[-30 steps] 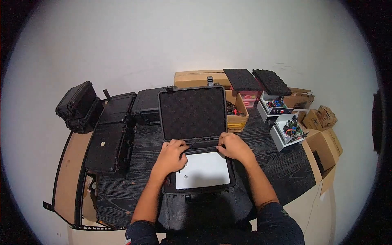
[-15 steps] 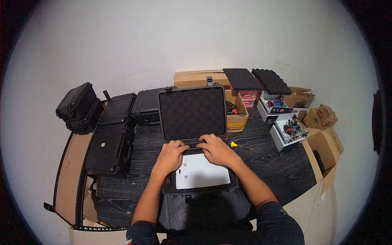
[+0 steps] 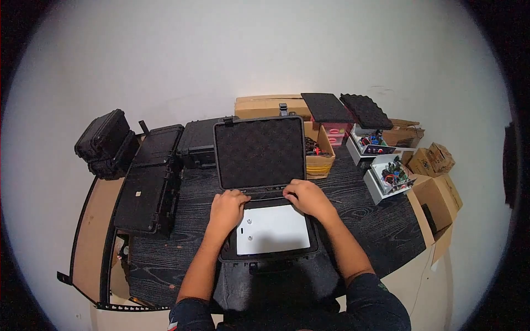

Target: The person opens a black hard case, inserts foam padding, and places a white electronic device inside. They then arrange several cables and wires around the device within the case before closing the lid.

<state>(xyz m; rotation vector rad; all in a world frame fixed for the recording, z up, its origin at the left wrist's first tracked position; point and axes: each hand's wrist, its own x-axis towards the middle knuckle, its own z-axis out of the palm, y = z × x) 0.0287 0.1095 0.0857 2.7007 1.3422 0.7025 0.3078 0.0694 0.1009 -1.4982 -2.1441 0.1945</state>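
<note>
A black hard case stands before me with its foam-lined lid raised. A white panel with two small round fittings and a dark slot lies in its base, surrounded by black foam. My left hand is at the back left corner of the base, fingers curled over the edge near the hinge. At the back right corner my right hand has its thumb and fingers bent together on the dark edge. What lies under the fingertips is hard to see, dark on dark.
Closed black cases line the left side of the dark wood-grain table. On the right are open white boxes with wiring and cardboard boxes. A carton of cables stands behind the lid.
My right hand has slid right along the back edge, away from my left hand, and now covers the yellow screwdriver handle. My left hand has shifted only slightly left.
</note>
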